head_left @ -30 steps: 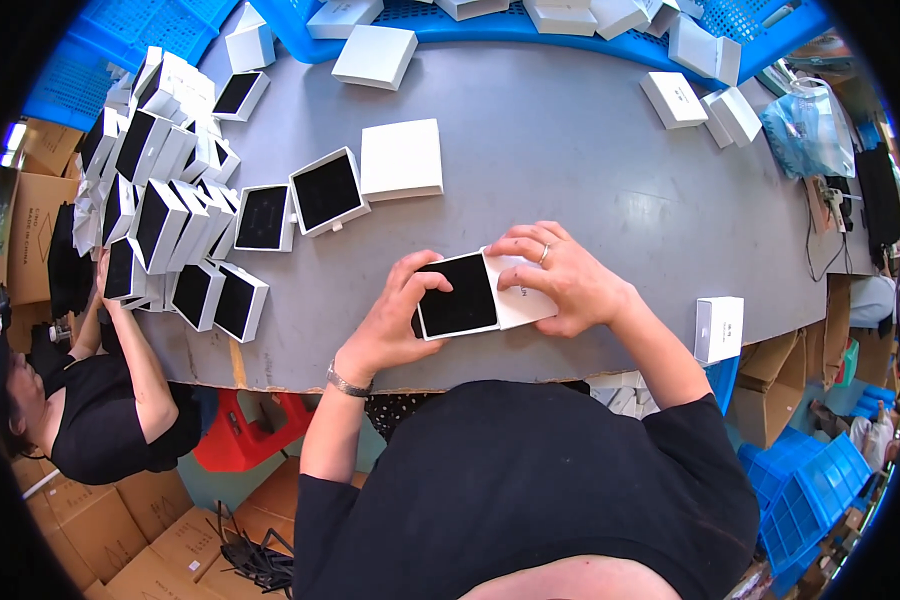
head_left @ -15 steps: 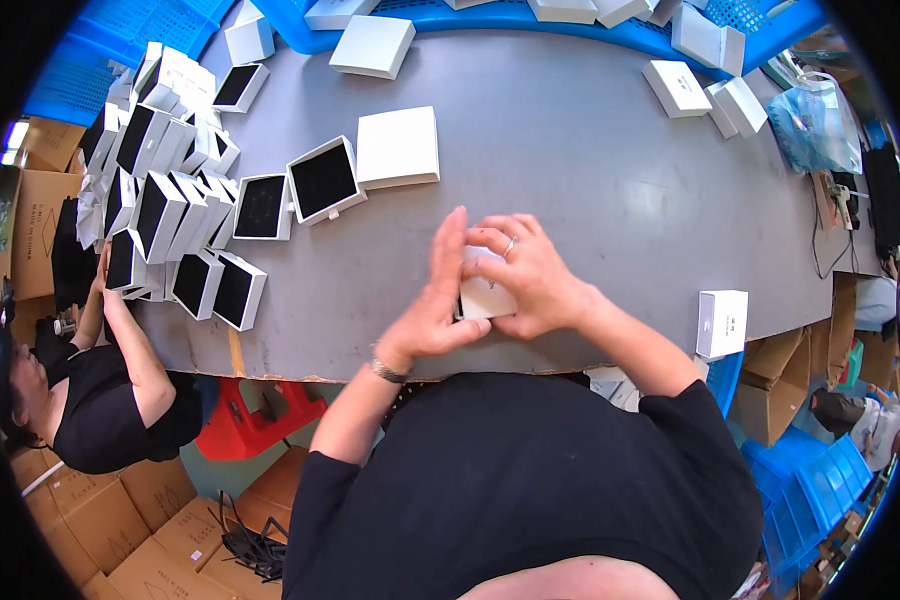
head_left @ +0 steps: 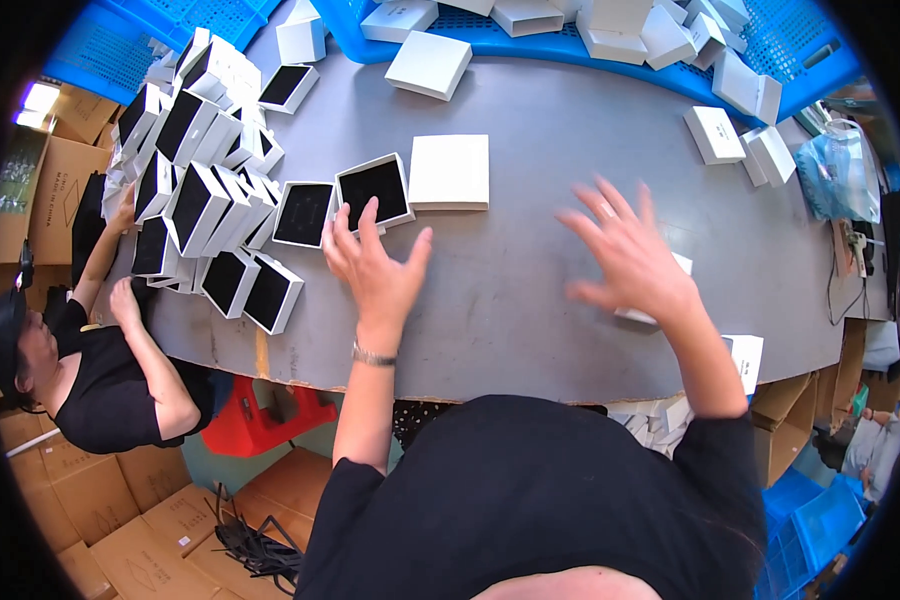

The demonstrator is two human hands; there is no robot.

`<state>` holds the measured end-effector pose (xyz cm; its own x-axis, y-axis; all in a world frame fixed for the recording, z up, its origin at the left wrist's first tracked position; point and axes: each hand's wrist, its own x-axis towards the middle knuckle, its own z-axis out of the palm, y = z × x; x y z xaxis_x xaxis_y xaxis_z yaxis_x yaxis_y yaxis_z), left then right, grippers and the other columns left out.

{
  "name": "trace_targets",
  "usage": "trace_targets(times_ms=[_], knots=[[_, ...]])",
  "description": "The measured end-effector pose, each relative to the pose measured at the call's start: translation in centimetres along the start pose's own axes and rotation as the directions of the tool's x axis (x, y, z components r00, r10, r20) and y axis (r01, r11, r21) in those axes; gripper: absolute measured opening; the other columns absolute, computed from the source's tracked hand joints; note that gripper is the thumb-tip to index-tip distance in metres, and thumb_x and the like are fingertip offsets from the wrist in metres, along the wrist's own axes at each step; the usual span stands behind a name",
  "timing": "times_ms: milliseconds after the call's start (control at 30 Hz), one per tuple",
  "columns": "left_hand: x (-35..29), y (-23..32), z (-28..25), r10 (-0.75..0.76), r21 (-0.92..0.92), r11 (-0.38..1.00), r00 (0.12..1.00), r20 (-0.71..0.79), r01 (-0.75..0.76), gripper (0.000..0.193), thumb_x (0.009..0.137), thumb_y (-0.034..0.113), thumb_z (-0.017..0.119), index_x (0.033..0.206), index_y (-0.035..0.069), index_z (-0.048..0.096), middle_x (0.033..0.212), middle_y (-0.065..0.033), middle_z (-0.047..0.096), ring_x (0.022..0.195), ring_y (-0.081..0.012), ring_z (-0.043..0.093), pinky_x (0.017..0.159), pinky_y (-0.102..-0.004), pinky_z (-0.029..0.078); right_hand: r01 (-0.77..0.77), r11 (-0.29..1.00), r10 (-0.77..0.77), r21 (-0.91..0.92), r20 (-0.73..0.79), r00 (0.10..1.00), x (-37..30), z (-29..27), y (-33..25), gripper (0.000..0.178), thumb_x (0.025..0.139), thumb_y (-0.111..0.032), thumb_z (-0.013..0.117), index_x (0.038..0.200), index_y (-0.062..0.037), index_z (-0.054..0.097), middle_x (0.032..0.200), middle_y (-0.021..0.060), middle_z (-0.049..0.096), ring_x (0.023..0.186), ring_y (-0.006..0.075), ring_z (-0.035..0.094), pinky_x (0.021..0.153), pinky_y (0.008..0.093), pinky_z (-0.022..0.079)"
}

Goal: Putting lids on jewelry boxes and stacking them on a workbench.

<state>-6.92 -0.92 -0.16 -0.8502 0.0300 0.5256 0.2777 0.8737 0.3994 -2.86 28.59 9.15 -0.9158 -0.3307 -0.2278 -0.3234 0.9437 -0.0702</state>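
Note:
My left hand (head_left: 372,270) has its fingers spread, and their tips reach the near edge of a white box tray with a black lining (head_left: 374,188). Whether they touch it I cannot tell. Left of that stands a similar black-lined tray (head_left: 304,213), and to its right a closed white box (head_left: 450,172). My right hand (head_left: 635,260) is raised with spread, slightly blurred fingers and nothing in them. Partly hidden behind that hand lies a small white box (head_left: 684,263) on the grey table (head_left: 530,330).
Many black-lined white trays (head_left: 198,205) are heaped at the left, beside a co-worker's hand (head_left: 123,212). A blue crate (head_left: 530,45) with white boxes lines the far edge. White boxes (head_left: 714,135) lie far right; another (head_left: 746,360) stands near my right elbow.
Both hands have come apart from the white box they held together. My left hand has moved left to the trays. My right hand has moved right, and the box now lies by it.

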Motion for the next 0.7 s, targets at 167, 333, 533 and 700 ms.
trace_targets(times_ms=[167,333,533,700], knots=[[0.6,1.1,1.1,0.009,-0.069,0.998,0.985,0.173,0.003,0.042,0.076,0.029,0.083,0.101,0.007,0.058,0.13,-0.02,0.048,0.128,-0.0412,0.042,0.109,-0.0522,0.035,0.56,0.825,-0.562,-0.079,-0.218,0.798,14.9,0.7,-0.1,0.1,0.063,-0.024,0.089,0.153,-0.0341,0.045,0.167,0.0055,0.029,0.153,0.0343,0.026,0.123,0.0569,0.025],[-3.3,-2.3,-1.7,0.047,-0.238,0.971,0.976,0.212,0.005,0.03,0.069,0.014,0.078,0.089,0.009,0.057,0.13,-0.018,0.049,0.128,-0.0418,0.044,0.11,-0.053,0.034,0.424,0.894,-0.438,0.145,0.085,0.895,11.2,0.6,-3.3,0.087,0.069,-0.038,0.079,0.15,-0.0297,0.049,0.144,0.0167,0.054,0.115,0.0362,0.059,0.103,0.0496,0.047],[-3.2,-1.4,-3.1,0.085,-0.304,0.953,0.964,0.252,-0.004,0.034,0.066,0.01,0.084,0.079,0.008,0.053,0.138,-0.02,0.045,0.129,-0.04,0.046,0.104,-0.0486,0.042,0.149,0.586,-0.268,0.797,0.017,0.963,5.8,1.9,0.1,0.018,0.092,-0.012,0.061,0.106,-0.006,0.07,0.117,0.0116,0.071,0.105,0.0319,0.068,0.092,0.0395,0.054],[-2.7,-3.0,-3.3,0.142,-0.358,0.933,0.942,0.303,-0.026,0.045,0.062,0.013,0.092,0.078,0.007,0.05,0.141,-0.0208,0.039,0.127,-0.037,0.048,0.102,-0.0456,0.047,-0.088,0.932,0.133,0.353,-0.104,0.986,-0.5,3.9,3.3,0.029,0.085,-0.006,0.062,0.113,-0.0036,0.067,0.12,0.0157,0.067,0.112,0.0356,0.063,0.095,0.0449,0.05]])
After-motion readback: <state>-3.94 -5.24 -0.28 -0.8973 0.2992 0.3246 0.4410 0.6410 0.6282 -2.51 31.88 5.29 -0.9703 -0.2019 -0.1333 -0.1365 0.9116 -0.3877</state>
